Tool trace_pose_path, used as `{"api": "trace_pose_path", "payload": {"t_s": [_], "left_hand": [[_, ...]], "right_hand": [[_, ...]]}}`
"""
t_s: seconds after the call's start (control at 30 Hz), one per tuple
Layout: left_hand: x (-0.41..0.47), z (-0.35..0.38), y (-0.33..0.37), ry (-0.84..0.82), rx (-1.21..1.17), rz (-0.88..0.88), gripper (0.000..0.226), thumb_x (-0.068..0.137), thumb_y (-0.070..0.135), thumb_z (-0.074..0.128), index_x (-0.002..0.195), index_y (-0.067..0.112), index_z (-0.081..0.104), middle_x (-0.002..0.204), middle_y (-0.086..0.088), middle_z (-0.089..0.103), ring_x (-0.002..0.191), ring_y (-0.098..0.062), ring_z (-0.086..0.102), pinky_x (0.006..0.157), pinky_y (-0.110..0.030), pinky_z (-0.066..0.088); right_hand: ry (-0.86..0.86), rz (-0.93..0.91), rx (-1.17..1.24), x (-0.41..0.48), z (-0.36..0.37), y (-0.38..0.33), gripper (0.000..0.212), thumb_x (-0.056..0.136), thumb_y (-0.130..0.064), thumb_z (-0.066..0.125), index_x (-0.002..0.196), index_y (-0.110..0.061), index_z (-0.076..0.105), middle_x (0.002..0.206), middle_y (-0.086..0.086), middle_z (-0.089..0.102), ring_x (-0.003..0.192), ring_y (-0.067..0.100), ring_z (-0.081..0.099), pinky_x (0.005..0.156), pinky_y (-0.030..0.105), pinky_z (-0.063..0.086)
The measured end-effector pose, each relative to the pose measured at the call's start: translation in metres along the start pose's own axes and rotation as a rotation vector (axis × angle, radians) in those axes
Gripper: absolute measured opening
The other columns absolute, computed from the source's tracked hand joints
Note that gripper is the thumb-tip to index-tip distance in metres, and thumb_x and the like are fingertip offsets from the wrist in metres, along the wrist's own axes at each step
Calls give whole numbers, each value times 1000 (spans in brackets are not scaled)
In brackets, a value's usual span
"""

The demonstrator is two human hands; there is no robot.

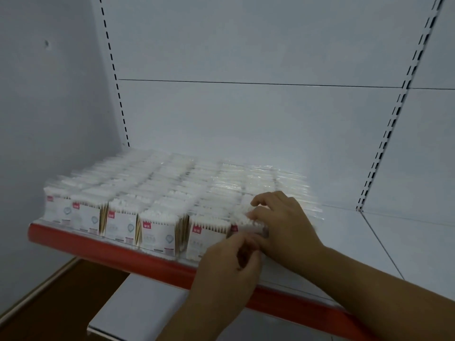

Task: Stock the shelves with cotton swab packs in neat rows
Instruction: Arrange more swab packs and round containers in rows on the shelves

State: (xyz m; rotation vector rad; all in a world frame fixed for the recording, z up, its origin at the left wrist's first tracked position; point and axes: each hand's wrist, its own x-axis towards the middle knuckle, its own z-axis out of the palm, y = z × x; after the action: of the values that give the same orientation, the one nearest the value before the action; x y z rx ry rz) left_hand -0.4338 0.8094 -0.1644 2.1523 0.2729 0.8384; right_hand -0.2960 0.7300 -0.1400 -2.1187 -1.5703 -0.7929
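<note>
Shelf (pixel 357 242), swab packs (pixel 147 193) in rows — right hand (pixel 283 217) curled over end pack (pixel 246 223), left hand (pixel 229 262) pinching its front

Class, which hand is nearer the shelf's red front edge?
Left. The left hand crosses the red front edge; the right hand is farther back, fingers curled over a pack.

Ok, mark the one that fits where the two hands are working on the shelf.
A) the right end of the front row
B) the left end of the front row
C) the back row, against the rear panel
A: the left hand and the right hand both hold the pack that ends the front row on the right, just behind the red shelf edge.
</note>
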Motion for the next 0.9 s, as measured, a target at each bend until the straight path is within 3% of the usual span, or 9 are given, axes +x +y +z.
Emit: {"api": "trace_pose_path", "payload": {"t_s": [0.1, 0.2, 0.33, 0.43, 0.5, 0.63, 0.7, 0.77, 0.9], "left_hand": [[1, 7, -5, -24, 45, 25, 19, 83, 29, 55, 77, 47, 58, 84, 21, 62, 75, -3, 59, 63, -17, 46], [3, 11, -10, 9, 90, 34, 15, 82, 29, 57, 77, 42, 54, 84, 25, 57, 71, -2, 55, 60, -13, 41], [5, 14, -9, -16, 158, -20, 10, 86, 29, 58, 85, 37, 51, 75, 17, 52, 75, 5, 50, 61, -9, 36], [5, 11, 4, -79, 261, -45, 10, 89, 33, 55, 99, 36, 54, 94, 18, 56, 84, 1, 52, 72, -19, 43], [7, 8, 22, -114, 392, -6, 5, 89, 36, 53, 93, 37, 51, 90, 17, 57, 79, -1, 53, 69, -24, 40], [56, 28, 85, -206, 601, 251, 21, 91, 46, 48, 110, 38, 53, 113, 12, 64, 97, -11, 59, 76, -25, 39], [95, 58, 128, -345, 620, 279, 43, 95, 48, 43, 133, 30, 46, 138, 5, 52, 122, -16, 50, 94, -28, 36], [125, 96, 167, -495, 675, 275, 56, 98, 51, 36, 148, 24, 31, 156, 1, 30, 142, -18, 26, 113, -34, 24], [141, 191, 228, -581, 800, 314, 63, 100, 53, 25, 154, 23, 12, 163, -2, 3, 149, -19, -3, 120, -48, 4]], "right_hand": [[-1, -37, -58, -5, 6, 2, 35, 79, -44, 63, 91, -13, 75, 102, 7, 68, 91, 26, 63, 73, 39, 50], [-50, -68, -81, -8, 4, 4, 35, 85, -37, 58, 101, -10, 73, 109, 11, 67, 94, 30, 63, 73, 43, 50], [-144, -82, -53, -18, -10, 5, 49, 94, -34, 40, 129, -3, 57, 129, 16, 57, 115, 32, 56, 91, 43, 45], [-81, -45, 16, -27, -31, 19, 48, 94, -31, 43, 132, -5, 55, 132, 15, 55, 120, 32, 53, 96, 43, 41], [-36, -42, -24, -35, -50, 41, 42, 92, -30, 51, 126, -6, 60, 130, 15, 57, 119, 32, 54, 96, 44, 43], [-458, 82, -304, -55, -96, 105, 56, 98, -44, 43, 148, -22, 32, 157, 6, 24, 144, 23, 22, 116, 42, 20], [-603, 231, -341, -76, -122, 132, 63, 98, -51, 36, 152, -26, 15, 161, 2, 6, 147, 21, 7, 119, 38, 11], [-586, 286, -302, -105, -151, 153, 66, 97, -53, 36, 153, -26, 12, 161, 3, 1, 148, 21, 2, 119, 38, 8], [-580, 354, -357, -187, -225, 188, 67, 97, -52, 37, 153, -25, 12, 161, 4, -3, 148, 20, -1, 119, 37, 5]]}}
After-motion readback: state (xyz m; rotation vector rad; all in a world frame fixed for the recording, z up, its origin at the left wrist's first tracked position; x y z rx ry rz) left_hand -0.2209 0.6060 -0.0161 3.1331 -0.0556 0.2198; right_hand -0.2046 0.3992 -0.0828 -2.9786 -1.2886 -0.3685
